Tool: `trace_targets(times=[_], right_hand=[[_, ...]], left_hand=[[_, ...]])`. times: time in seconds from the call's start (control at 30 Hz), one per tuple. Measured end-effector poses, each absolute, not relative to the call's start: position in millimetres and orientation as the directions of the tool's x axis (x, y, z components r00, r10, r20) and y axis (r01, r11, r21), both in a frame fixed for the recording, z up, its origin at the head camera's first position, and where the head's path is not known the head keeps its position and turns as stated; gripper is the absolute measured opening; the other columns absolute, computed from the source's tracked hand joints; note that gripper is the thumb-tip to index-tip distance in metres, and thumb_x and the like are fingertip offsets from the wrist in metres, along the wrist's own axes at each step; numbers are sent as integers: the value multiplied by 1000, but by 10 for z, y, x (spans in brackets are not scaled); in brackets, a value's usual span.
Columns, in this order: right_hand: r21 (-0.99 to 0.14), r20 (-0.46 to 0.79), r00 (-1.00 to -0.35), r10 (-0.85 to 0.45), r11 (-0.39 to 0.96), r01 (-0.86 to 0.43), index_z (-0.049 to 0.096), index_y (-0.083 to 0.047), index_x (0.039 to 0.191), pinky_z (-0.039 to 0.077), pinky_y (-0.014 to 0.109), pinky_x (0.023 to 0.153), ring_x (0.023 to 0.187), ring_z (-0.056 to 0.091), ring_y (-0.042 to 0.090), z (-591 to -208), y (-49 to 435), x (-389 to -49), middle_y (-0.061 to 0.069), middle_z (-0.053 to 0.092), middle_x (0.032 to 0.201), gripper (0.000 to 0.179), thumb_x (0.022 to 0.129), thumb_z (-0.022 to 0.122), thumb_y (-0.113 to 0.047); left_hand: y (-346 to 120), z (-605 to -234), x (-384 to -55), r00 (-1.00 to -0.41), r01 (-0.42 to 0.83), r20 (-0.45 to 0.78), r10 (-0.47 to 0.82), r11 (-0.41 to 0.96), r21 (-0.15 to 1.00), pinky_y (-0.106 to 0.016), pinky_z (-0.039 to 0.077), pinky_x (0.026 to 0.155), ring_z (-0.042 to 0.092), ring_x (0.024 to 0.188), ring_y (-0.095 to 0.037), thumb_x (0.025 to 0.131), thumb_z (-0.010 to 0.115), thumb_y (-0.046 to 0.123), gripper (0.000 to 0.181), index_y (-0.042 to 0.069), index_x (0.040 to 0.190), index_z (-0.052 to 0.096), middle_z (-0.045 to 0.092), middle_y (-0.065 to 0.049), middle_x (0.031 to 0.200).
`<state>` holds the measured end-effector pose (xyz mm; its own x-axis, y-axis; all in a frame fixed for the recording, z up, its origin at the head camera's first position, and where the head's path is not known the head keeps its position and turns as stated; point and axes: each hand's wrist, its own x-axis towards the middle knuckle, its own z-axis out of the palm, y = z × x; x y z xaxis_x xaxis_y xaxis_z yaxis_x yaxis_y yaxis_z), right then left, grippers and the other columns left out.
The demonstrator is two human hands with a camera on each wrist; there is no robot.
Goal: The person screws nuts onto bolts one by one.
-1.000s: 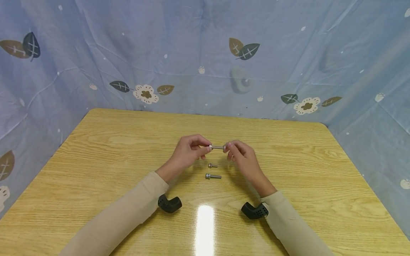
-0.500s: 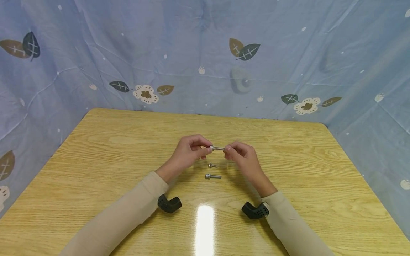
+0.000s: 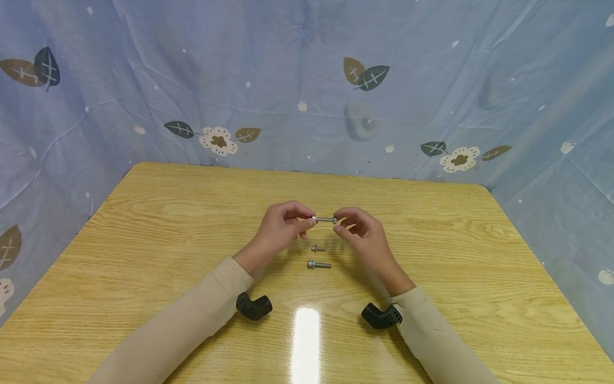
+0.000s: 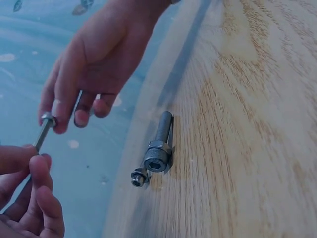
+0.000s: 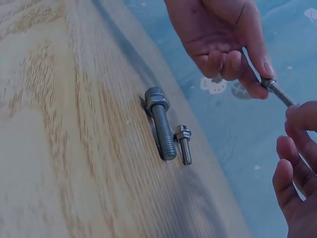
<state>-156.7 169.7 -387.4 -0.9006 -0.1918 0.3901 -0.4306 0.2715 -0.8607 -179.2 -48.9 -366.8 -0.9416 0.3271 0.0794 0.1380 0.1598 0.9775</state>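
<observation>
Above the table, my left hand pinches the head of a thin silver bolt between thumb and fingertips. The bolt lies almost level, its threaded end toward my right hand. A nut sits at that end, with the right thumb and forefinger round it; in the head view the thumb looks slightly off it. The right wrist view has the bolt's thread running behind the right fingers, which hide the nut. Beneath the hands lie a small bolt with a nut and a larger bolt with a nut.
The wooden table carries both lying bolts near its middle. A patterned blue cloth hangs behind and beside it. Black curved wrist mounts sit at both sleeves. Light glares off the table's front.
The right thumb and forefinger closed over the nut half a second ago and have since spread, baring it in the head view. The left hand keeps its pinch; the lying bolts have not moved.
</observation>
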Motion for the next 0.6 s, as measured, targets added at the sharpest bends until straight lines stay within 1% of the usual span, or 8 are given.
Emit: trace_targets(times=[0.07, 0.17, 0.2, 0.3, 0.37, 0.43, 0.53, 0.6], right_hand=[[-863, 390, -901, -190, 265, -430, 65, -5, 114, 54, 26, 78, 90, 62, 13, -3875, 1695, -1567, 8, 63, 108, 20, 94, 63, -9], [-875, 371, -911, -181, 260, -408, 66, 0, 106, 55, 29, 76, 83, 63, 17, -3860, 1690, -1559, 8, 65, 96, 16, 96, 60, -12], [-881, 357, -917, -179, 261, -394, 66, 2, 102, 55, 30, 75, 80, 62, 18, -3854, 1688, -1556, 9, 65, 91, 18, 98, 58, -13], [-888, 318, -932, -175, 288, -357, 65, 7, 90, 54, 31, 71, 71, 61, 17, -3840, 1679, -1552, 14, 64, 81, 33, 102, 51, -20], [-893, 299, -939, -167, 297, -338, 64, 7, 88, 53, 30, 68, 69, 60, 18, -3834, 1668, -1550, 17, 63, 79, 40, 104, 46, -24], [-893, 309, -938, -159, 290, -343, 64, 5, 94, 53, 31, 67, 71, 61, 18, -3844, 1667, -1557, 18, 63, 87, 35, 104, 46, -23], [-883, 349, -922, -166, 271, -383, 63, 0, 111, 52, 30, 71, 80, 61, 16, -3868, 1681, -1563, 15, 63, 102, 21, 100, 53, -15], [-871, 373, -911, -174, 272, -409, 61, -1, 117, 53, 29, 74, 86, 61, 13, -3882, 1690, -1566, 11, 62, 110, 23, 96, 60, -11]], left_hand=[[-492, -3666, -1791, -937, 140, 82, 338, 150, 979, -45, 50, 66, 61, 81, -47, 91, 69, 17, 11, 15, 101, 72, 70, -5, 98], [-493, -3662, -1785, -927, 163, 103, 360, 140, 977, -46, 51, 67, 61, 81, -47, 91, 69, 17, 12, 14, 102, 72, 69, -5, 97], [-492, -3661, -1781, -923, 173, 112, 368, 137, 975, -47, 51, 68, 61, 81, -47, 91, 69, 17, 12, 14, 102, 71, 69, -6, 97], [-485, -3660, -1771, -913, 197, 131, 387, 136, 971, -51, 52, 71, 61, 80, -46, 91, 69, 16, 13, 12, 103, 71, 68, -7, 97], [-476, -3661, -1766, -914, 199, 133, 383, 137, 970, -53, 53, 72, 62, 79, -46, 91, 69, 14, 12, 12, 102, 71, 69, -8, 98], [-465, -3661, -1765, -923, 187, 125, 364, 143, 972, -54, 53, 72, 62, 78, -45, 90, 69, 13, 11, 12, 101, 72, 70, -8, 98], [-462, -3673, -1777, -938, 163, 108, 329, 142, 976, -53, 53, 71, 61, 77, -47, 90, 69, 12, 9, 13, 99, 72, 71, -8, 98], [-467, -3681, -1785, -943, 148, 97, 319, 139, 979, -53, 53, 70, 61, 78, -48, 90, 69, 12, 9, 13, 98, 72, 71, -7, 98]])
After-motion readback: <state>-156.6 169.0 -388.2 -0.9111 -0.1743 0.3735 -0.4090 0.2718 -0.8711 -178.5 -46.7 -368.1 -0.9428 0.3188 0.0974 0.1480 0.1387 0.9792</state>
